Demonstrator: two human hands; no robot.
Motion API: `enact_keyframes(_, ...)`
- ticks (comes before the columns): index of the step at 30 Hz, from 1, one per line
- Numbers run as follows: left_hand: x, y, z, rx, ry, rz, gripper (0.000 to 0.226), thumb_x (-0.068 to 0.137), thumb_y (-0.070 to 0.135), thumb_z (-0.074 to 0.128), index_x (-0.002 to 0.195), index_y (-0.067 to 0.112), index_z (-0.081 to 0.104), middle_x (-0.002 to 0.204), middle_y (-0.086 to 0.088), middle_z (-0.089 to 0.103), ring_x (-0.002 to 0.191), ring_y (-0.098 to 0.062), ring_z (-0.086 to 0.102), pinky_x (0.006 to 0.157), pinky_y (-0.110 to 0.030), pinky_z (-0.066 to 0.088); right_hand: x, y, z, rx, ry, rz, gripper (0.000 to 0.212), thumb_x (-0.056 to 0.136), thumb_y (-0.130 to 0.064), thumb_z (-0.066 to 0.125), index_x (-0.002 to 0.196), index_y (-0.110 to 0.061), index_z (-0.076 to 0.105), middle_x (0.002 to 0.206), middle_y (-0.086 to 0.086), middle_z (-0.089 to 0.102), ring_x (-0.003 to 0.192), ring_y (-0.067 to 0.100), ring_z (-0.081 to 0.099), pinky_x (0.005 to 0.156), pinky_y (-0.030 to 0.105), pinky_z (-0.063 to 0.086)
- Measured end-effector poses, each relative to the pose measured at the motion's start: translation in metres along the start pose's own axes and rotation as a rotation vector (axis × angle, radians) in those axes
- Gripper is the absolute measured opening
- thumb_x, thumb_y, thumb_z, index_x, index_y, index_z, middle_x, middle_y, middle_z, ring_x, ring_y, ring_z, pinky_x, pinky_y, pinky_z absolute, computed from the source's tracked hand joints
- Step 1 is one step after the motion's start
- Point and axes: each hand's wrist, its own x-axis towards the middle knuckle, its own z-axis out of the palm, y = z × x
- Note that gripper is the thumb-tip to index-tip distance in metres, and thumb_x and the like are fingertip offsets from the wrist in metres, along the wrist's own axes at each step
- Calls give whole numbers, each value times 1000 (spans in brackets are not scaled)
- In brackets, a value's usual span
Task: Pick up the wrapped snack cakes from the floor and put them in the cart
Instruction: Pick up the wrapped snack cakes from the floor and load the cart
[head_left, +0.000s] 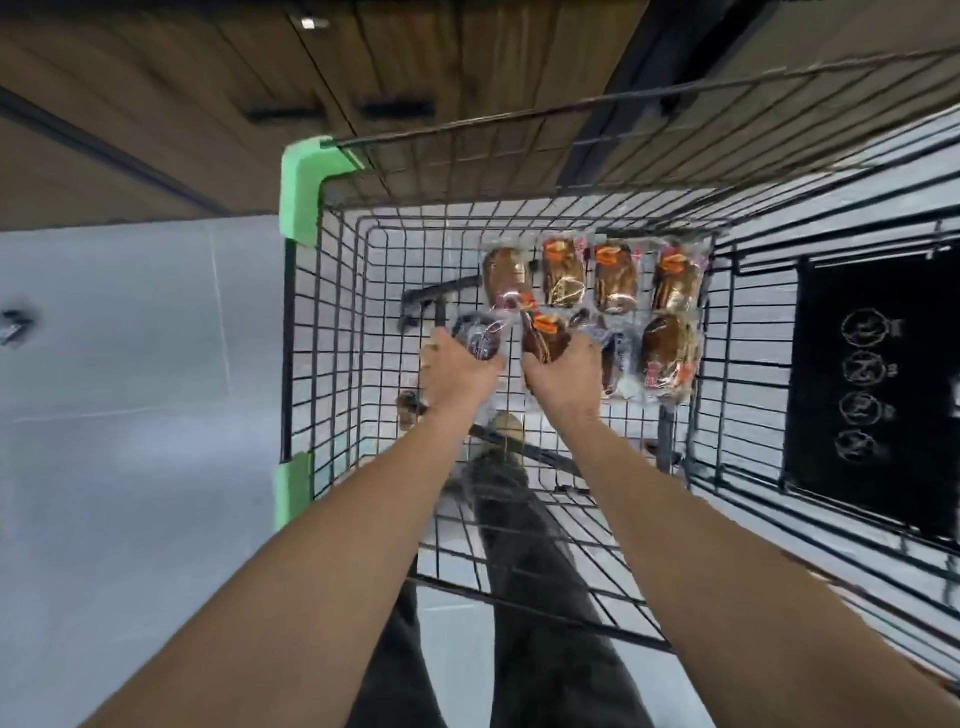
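1. The left hand (457, 366) is closed around a dark wrapped cake (484, 340), held low over the cart floor, seemingly ready to be set down.
2. The right hand (563, 371) is clamped on a brown snack cake (545, 338) at its twelve o'clock, also down inside the basket.
3. Beyond both hands, toward twelve and two o'clock, more wrapped snack cakes (615, 278) lie in tidy rows, apparently laid flat to save room.
4. The wire cart (322, 332) surrounds everything; its green corner guard (306, 192) sits at ten o'clock.
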Motion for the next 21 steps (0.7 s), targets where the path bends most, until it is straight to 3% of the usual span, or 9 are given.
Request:
enact_keyframes(4,25,-1,22,-11,92,-3,91,69,44,76,138,13,24,135,-17,35,121,-36,41,96,-46,43,26,12,20,-98,33,-46,52,80,-37,70,118,-8,51,116,9,56,111,27,50,85,31,44)
enact_keyframes(7,37,-4,30,-29,145,-7,92,67,48,76,136,15,24,131,-15,36,120,-33,40,88,-45,42,35,20,29,-107,34,-45,55,79,-40,70,122,-14,48,119,6,54,114,26,50,88,40,49)
enact_keyframes(10,44,-10,34,-53,158,9,93,66,50,77,135,14,26,132,-15,37,121,-33,38,88,-46,42,39,25,36,-71,73,-70,55,80,-38,71,123,-14,46,121,6,51,116,25,47,86,38,48)
enact_keyframes(16,48,-18,36,-178,70,47,87,72,34,77,138,15,24,136,-15,31,126,-35,33,98,-45,37,41,29,44,-15,21,-129,63,84,-35,69,134,-9,41,133,10,42,126,25,37,93,38,42)
enact_keyframes(21,30,-23,21,-282,-6,94,76,78,21,72,139,18,27,132,-9,36,124,-28,41,105,-45,37,25,26,29,23,-38,-184,53,88,-26,66,133,-10,44,132,11,46,116,24,49,92,35,42)
